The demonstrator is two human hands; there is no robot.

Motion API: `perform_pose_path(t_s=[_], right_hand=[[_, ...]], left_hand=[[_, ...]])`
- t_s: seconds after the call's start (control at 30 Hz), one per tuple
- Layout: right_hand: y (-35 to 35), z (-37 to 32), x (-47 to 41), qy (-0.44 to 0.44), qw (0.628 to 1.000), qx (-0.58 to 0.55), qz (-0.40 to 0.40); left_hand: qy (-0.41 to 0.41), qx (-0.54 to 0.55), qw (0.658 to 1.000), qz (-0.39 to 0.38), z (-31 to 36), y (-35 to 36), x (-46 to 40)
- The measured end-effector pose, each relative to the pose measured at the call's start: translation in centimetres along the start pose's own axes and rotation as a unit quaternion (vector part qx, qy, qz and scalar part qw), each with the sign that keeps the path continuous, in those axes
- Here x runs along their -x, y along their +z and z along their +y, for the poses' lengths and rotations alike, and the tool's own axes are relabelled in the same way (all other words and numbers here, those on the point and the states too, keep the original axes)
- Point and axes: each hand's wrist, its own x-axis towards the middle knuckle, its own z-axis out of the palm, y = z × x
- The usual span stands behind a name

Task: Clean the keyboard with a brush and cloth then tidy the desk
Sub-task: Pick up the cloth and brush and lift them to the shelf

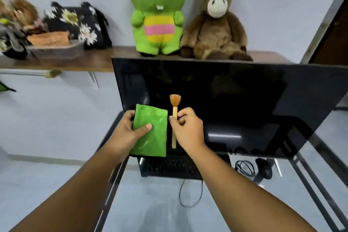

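Both hands are raised side by side in front of the dark monitor [226,103], above the far edge of the keyboard [169,165]. The left hand [128,132] grips a folded green cloth [152,130], thumb pressed on its front face and fingers wrapped round its left edge; the cloth hangs flat and upright, its lower edge just above the keyboard's back row. The right hand [186,128] pinches a wooden brush [174,118] between thumb and fingertips at the upper part of the handle, bristles pointing up and the handle's end hanging down beside the cloth's right edge. Cloth and brush are just beside each other, with a narrow gap between them.

Below the hands the black keyboard lies on the glass-topped bench [150,203], its cable looping toward the person. To the right of the right hand, under the monitor's lower edge, sit a coiled cable [244,168] and a black mouse [264,168]. The glass in front of the keyboard, under both forearms, is open. The bench's metal frame runs along the left edge beneath the left forearm and along the right side.

Above the hands, a wall shelf [98,60] carries a green plush toy [157,13], a brown plush horse [214,20] and a floral bag [79,22].
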Motion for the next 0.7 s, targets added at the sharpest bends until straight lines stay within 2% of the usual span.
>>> perform_pose_path(t_s=[0.2,0.43,0.57,0.7], right_hand=[[2.9,-9.3,-5.7,-0.075,0.995,-0.053,0.045],[6.7,-18.9,-12.5,-0.139,0.983,-0.066,0.102],[9.0,-22.7,-16.2,-0.153,0.982,-0.037,0.101],[12.1,-23.8,-20.2,-0.108,0.990,0.059,0.072]], left_hand=[[0.074,0.032,0.997,0.014,8.6,-4.8,-4.4],[0.131,0.032,0.990,0.025,16.6,-11.4,-10.8],[0.117,0.036,0.991,0.044,19.5,-14.3,-14.3],[0.085,0.012,0.995,0.042,20.7,-16.3,-19.0]])
